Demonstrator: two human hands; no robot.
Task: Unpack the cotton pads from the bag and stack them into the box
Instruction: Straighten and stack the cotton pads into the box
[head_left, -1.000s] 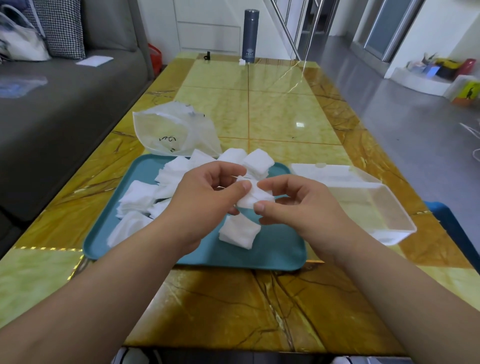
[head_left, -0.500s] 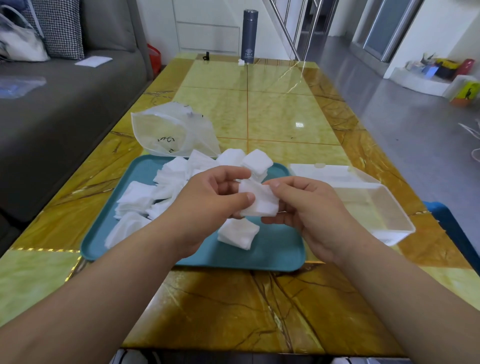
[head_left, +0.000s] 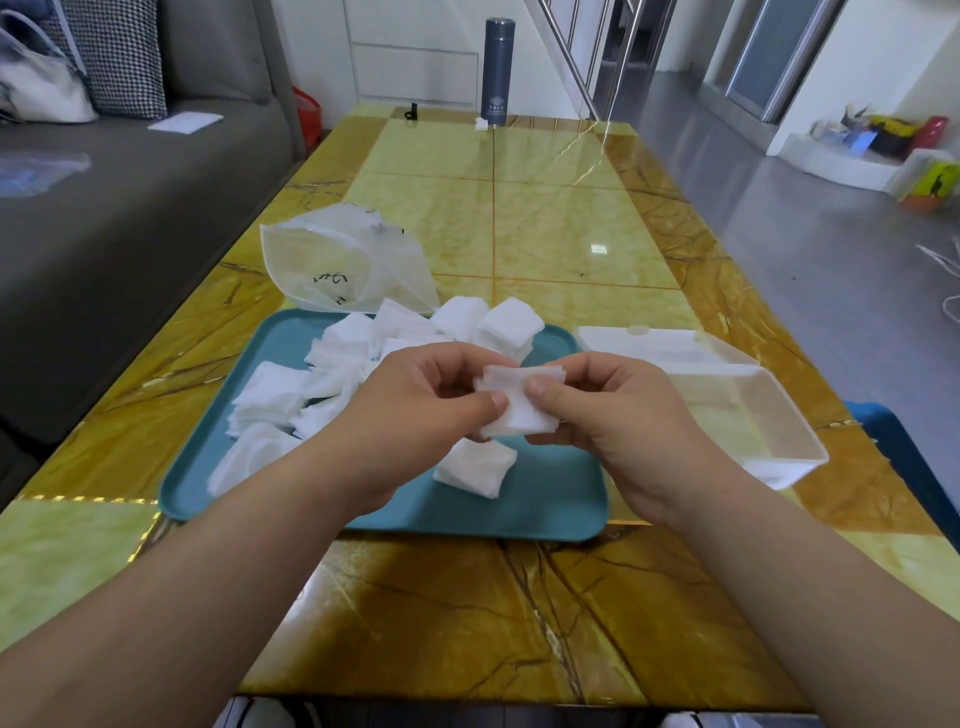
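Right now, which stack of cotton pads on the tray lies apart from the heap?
The small stack at the tray's near middle, alone on bare teal just beneath the held pads; the heap crowds the left and far side.

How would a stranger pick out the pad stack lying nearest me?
Find the teal tray on the yellow table. Just under the left hand and right hand lies a small pad stack. It sits alone, apart from the heap further left.

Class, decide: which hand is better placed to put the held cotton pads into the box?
Right, probably. The right hand pinches the white square cotton pads, and the open clear plastic box lies just right of it; the left hand would cross over.
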